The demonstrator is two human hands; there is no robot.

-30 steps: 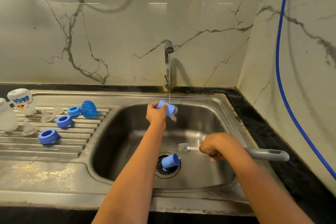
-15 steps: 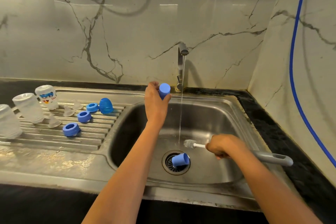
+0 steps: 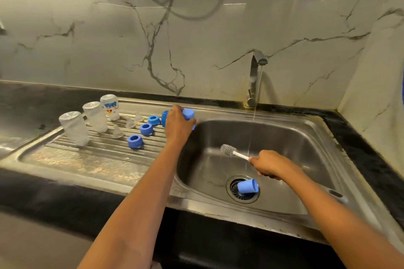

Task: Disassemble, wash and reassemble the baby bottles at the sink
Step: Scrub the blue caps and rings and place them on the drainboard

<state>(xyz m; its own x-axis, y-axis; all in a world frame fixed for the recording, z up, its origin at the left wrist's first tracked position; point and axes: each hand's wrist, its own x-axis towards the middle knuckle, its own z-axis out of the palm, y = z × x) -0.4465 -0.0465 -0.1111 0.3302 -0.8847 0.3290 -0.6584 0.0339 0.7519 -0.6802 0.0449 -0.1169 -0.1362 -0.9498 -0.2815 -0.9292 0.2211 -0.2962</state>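
Head view: fingers of the left hand (image 3: 178, 125) curl round a blue cap (image 3: 188, 114), held over the rim between drainboard (image 3: 98, 159) and sink (image 3: 295, 137), with the forearm stretched forward. Fingers of the right hand (image 3: 270, 165) wrap the brush (image 3: 229, 150) handle. Its bristles point up-left above the basin, just beside the stream from the tap (image 3: 253, 76). A second cap (image 3: 248, 186) lies on the drain (image 3: 233, 188). Bottles (image 3: 74, 128) stand inverted on the drainboard beside rings (image 3: 135, 141) and nipples (image 3: 118, 133).

Left hand (image 3: 178, 125): arm extended forward, back of hand up, fingers curled round a blue cap (image 3: 188, 114) at its far side. Right hand (image 3: 270, 165): forearm angled inward, fist closed on a brush (image 3: 235, 153) projecting left of the knuckles.
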